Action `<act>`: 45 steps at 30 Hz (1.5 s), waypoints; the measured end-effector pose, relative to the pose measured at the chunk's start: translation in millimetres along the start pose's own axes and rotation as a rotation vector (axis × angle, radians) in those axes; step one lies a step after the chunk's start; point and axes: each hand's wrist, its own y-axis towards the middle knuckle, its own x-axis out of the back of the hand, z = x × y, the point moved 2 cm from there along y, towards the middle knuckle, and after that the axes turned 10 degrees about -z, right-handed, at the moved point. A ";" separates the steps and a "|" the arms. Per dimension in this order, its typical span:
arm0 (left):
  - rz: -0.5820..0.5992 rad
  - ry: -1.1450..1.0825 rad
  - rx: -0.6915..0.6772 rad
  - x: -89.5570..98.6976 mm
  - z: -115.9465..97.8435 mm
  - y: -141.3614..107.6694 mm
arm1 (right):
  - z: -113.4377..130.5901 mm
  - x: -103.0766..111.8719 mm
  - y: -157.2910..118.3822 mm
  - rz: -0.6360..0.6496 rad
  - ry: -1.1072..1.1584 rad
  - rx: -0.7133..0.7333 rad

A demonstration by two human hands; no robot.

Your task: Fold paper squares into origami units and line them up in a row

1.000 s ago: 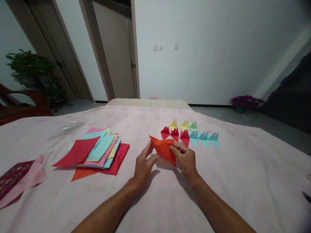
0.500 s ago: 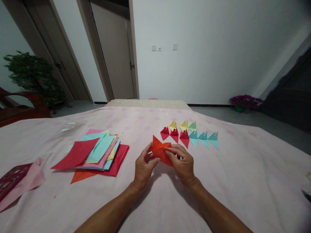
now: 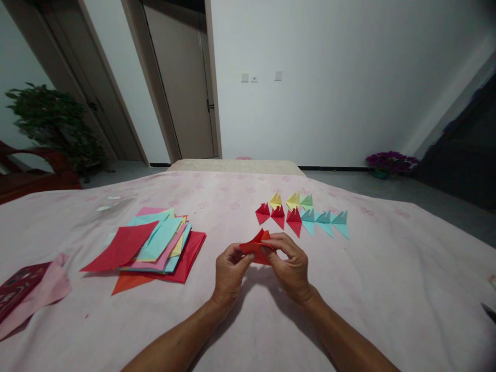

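Note:
A partly folded orange-red paper [image 3: 257, 250] is held between both hands above the pink tablecloth. My left hand [image 3: 230, 269] pinches its left edge between thumb and fingers. On the right side, my right hand [image 3: 290, 262] grips the paper with the thumb in front and curled fingers behind. Just beyond the hands stand rows of small folded paper birds: several red ones [image 3: 294, 222], blue ones [image 3: 324, 222], yellow ones [image 3: 276, 200] and a green one [image 3: 306, 201]. The fingers hide parts of the held paper.
Left of the hands lies a loose stack of coloured paper [image 3: 163, 243]. A dark red item [image 3: 23, 287] rests on pink material [image 3: 48, 297] at the far left. A dark pointed object [image 3: 489, 312] is at the right edge.
The orange-red paper's tall left point has folded or tilted down, and the paper looks lower and more compact. Both hands still hold it in nearly the same place.

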 end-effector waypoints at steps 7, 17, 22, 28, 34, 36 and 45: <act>0.030 -0.040 0.055 -0.8 5.0 4.0 | -4.0 -4.3 -0.6 -0.018 0.000 -0.207; 0.073 0.039 0.194 -1.4 9.7 3.3 | -20.3 -2.8 5.7 -0.014 0.066 -0.484; 0.028 -0.098 0.319 4.0 11.9 15.1 | -11.9 7.7 22.9 0.175 0.103 -0.314; 0.054 -0.162 0.407 6.6 12.2 19.8 | -0.7 11.1 25.9 0.277 -0.058 0.105; 0.109 -0.159 0.391 2.6 10.8 12.6 | 5.7 5.9 19.3 0.294 -0.246 0.297; 0.116 -0.131 0.388 2.0 11.3 11.1 | 5.5 6.0 19.4 0.292 -0.276 0.310; 0.111 -0.116 0.405 4.4 14.9 12.9 | 5.1 7.9 18.6 0.373 -0.370 0.379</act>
